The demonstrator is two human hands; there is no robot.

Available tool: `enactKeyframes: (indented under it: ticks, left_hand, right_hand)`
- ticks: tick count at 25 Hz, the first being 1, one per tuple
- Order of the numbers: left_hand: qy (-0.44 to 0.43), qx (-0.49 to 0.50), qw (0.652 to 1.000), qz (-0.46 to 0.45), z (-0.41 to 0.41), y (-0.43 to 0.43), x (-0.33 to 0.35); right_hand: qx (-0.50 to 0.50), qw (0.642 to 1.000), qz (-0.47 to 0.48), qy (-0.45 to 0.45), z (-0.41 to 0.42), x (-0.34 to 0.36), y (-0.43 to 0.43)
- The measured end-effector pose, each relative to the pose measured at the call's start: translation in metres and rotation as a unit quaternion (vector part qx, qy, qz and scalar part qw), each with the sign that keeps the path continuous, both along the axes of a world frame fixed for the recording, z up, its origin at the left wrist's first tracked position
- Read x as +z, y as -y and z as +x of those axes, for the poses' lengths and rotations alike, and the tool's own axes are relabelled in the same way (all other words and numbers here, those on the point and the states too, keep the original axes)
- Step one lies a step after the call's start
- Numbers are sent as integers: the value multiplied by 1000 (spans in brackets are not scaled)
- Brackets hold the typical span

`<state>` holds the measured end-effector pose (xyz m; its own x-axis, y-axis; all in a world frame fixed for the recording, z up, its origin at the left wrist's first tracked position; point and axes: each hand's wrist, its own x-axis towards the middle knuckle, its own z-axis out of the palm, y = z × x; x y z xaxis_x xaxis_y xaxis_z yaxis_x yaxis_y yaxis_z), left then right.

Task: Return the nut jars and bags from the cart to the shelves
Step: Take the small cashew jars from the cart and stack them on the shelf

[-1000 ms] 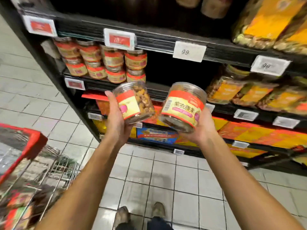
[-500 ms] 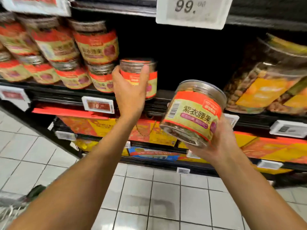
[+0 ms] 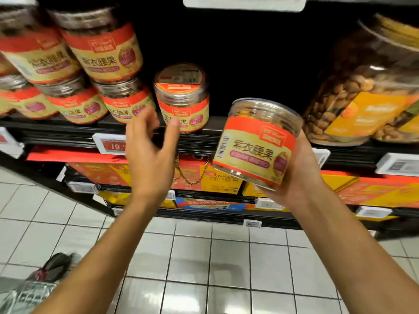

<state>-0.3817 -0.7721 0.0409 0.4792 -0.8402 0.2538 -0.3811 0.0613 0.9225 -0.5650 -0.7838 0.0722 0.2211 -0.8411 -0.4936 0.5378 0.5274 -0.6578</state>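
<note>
Black supermarket shelving (image 3: 56, 130) over a white tiled floor (image 3: 226, 257) forms the setting. Clear plastic nut jars with red-and-cream labels (image 3: 95, 48) stand stacked two high at upper left; the label characters read 紫衣腰果, under a small red brand mark that is too blurred to read. One single clear jar with the same label (image 3: 183, 98) stands upright on the shelf edge beside the stack, a barcode sticker on its lid. The left hand (image 3: 149, 152) is spread and empty, its thumb tip just in front of this jar's lower label, fingers apart; actual contact cannot be told. The right hand (image 3: 297, 175) cups a second clear jar of nuts (image 3: 254, 143) from below and behind, tilted with its lid toward the shelf, the same label and a barcode facing the camera. It lies in front of a dark gap on the shelf. Large clear tubs of nuts with yellow labels (image 3: 362, 100) stand to the right. White price tags (image 3: 110, 143) line the shelf edge; one shows "19." Orange and yellow boxes (image 3: 204, 177) fill the shelf below.
</note>
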Motion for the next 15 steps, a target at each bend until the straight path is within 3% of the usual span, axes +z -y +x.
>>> enactKeyframes:
  ticks: [3, 5, 7, 11, 15]
  left_hand:
    - [-218, -96, 970, 52, -12, -37, 18]
    - [-239, -201, 946, 80, -18, -46, 34]
    - [-211, -243, 944, 67, -22, -47, 48]
    - [-149, -141, 979, -16, -20, -49, 51]
    - [-227, -82, 969, -58, -4, -56, 47]
  right_hand:
    - [18, 995, -33, -91, 14, 5, 4]
    - [24, 988, -72, -131, 29, 12, 3]
    - [35, 979, -119, -163, 43, 19, -2]
    - [69, 959, -214, -171, 64, 32, -18]
    - [46, 942, -250, -220, 66, 32, -50]
